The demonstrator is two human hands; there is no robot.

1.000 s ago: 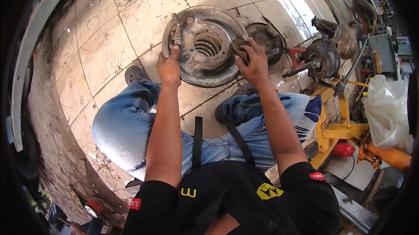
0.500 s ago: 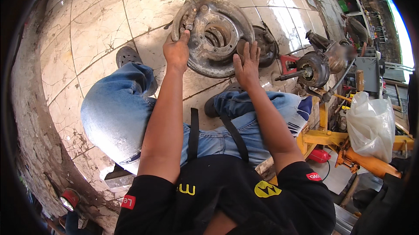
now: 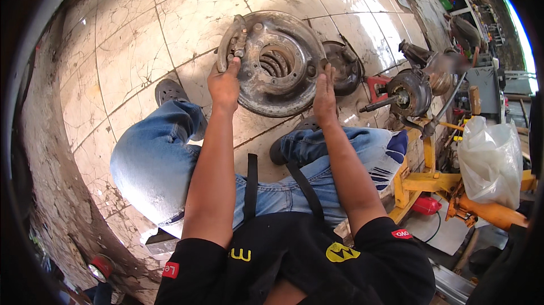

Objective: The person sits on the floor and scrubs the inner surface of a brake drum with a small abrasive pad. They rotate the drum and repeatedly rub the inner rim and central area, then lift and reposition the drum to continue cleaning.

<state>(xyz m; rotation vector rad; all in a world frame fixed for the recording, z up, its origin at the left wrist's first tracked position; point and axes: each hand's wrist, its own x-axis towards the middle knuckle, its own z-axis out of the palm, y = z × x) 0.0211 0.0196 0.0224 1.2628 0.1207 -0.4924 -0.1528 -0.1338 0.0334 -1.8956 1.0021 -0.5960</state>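
A worn, greasy drum brake backing plate (image 3: 258,87) is in front of me above the tiled floor, with a large central hole. Through that hole show the rings of a coil spring (image 3: 281,62). At the plate's left edge sits a curved brake shoe (image 3: 226,38) beside some bolt-like hardware. My left hand (image 3: 224,87) grips the left rim just below the shoe, thumb on top and fingers hidden underneath. Against the right rim lies my right hand (image 3: 324,98), its fingers straight and close together rather than wrapped round.
A second dark round brake part (image 3: 347,70) lies on the floor behind the right rim. Further right stands an axle assembly (image 3: 411,89) with a protruding shaft, near a red stand (image 3: 375,85). A yellow frame (image 3: 422,181) and a clear plastic bag (image 3: 492,160) are at my right.
The backing plate has tilted, so its face shows flatter. My right hand's fingers, spread over the rim before, are now together along its edge. My left hand keeps its grip. The view has shifted slightly.
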